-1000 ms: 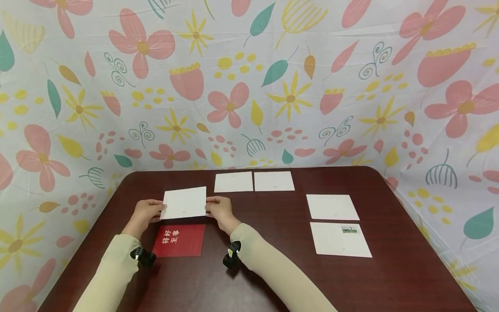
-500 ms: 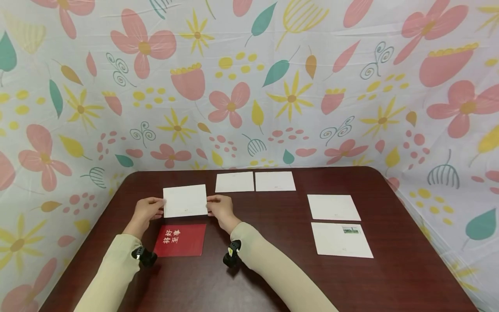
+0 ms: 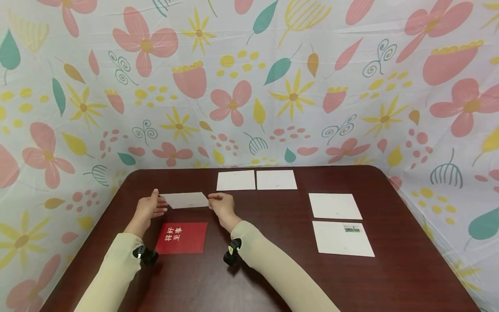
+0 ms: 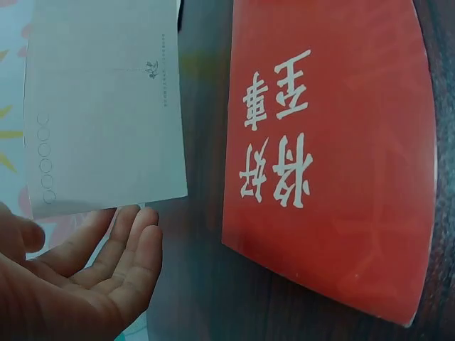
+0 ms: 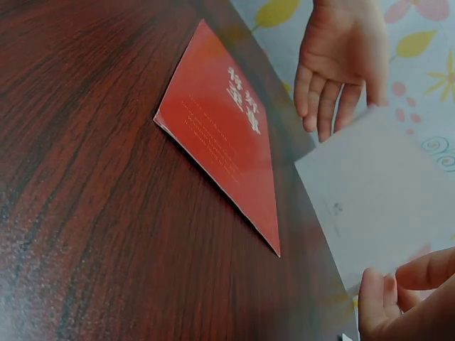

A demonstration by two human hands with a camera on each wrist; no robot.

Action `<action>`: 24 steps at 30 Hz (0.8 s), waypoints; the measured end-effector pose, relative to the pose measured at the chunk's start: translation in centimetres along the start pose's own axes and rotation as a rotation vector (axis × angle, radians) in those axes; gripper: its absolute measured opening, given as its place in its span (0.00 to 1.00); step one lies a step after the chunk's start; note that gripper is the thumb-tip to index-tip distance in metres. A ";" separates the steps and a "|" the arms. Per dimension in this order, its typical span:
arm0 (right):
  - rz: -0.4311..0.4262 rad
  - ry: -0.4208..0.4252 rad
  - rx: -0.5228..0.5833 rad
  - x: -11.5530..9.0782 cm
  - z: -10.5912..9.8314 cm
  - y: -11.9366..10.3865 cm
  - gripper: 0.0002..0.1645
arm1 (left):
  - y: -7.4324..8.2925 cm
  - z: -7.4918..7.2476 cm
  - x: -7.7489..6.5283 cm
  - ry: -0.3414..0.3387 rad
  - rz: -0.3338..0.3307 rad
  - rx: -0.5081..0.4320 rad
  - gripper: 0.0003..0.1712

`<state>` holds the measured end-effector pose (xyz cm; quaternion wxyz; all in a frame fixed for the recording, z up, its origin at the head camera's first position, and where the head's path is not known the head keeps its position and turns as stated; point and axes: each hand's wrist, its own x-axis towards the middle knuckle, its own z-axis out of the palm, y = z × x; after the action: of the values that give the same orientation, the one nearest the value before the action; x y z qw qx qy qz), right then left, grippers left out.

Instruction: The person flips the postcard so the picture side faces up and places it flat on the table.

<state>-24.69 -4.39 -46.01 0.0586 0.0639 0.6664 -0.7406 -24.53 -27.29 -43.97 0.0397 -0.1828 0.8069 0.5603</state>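
A white postcard [image 3: 185, 200] tilts above the table, seen at a slant in the head view. My right hand [image 3: 223, 209] pinches its right edge between thumb and fingers. At its left edge is my left hand [image 3: 147, 209], thumb raised and fingers extended apart. In the left wrist view the card's end [image 4: 114, 128] lies close to the fingers of that hand [image 4: 92, 263]; whether they touch, I cannot tell. Small print and a row of circles show on the card. Nearer to me lies a red card or folder [image 3: 182, 238] with white characters.
Two white cards lie side by side at the back, the left one [image 3: 235, 180] and the right one [image 3: 277, 180]. On the right lie another blank-looking card [image 3: 335, 206] and one with a stamp-like picture [image 3: 343, 238]. A floral curtain [image 3: 249, 86] stands behind the dark table [image 3: 273, 260].
The postcard has tipped from facing me to a flatter slant. My left thumb has lifted off it and the fingers have spread; the right hand keeps its pinch.
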 end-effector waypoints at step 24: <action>-0.132 0.060 -0.144 0.3 -0.3 0.4 0.27 | -0.2 1.0 -0.2 -0.034 0.089 0.218 0.21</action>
<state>-24.94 -4.17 -46.46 -0.0057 0.0377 0.7222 -0.6907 -24.44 -26.36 -44.44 0.0482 -0.1320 0.8695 0.4736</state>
